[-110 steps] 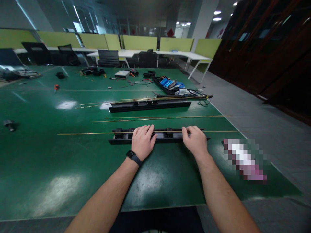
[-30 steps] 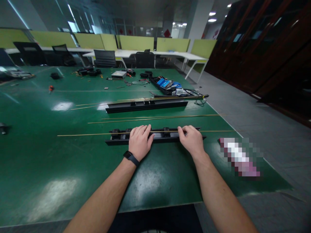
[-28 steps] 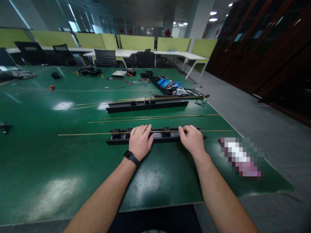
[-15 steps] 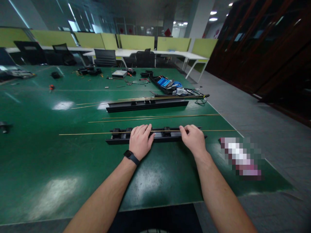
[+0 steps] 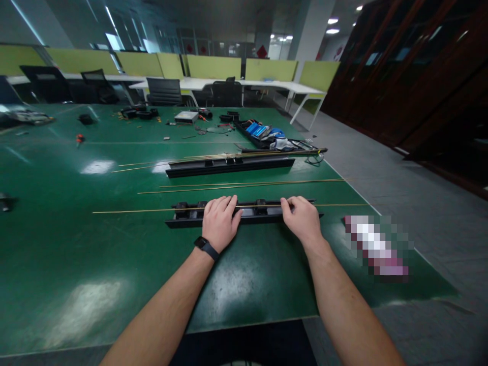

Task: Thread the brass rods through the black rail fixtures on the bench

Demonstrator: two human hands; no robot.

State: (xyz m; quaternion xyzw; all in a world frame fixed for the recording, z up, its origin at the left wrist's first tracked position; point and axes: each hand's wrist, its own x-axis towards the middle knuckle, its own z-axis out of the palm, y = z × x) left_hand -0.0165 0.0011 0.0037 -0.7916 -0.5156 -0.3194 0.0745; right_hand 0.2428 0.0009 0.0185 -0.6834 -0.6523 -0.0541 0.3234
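A long black channel-shaped rail (image 5: 263, 219) lies crosswise on the green table, with black blocks (image 5: 261, 204) set along its inside. One thin brass-coloured rod (image 5: 133, 211) runs lengthwise over it and sticks out past both ends. My left hand (image 5: 220, 218) is laid over the middle of the rail, fingers curled across its far side and thumb at the near side. Near the rail's right end, my right hand (image 5: 303, 216) pinches the rod between thumb and bent fingers. The fingertips of both hands are partly hidden.
Two more thin rods (image 5: 229, 186) lie just beyond. Behind them sits a second black rail (image 5: 232, 166) with rods across it. A black tray (image 5: 247, 134) with blue packets stands farther back. A blurred-out item (image 5: 373, 246) lies near the table's right edge.
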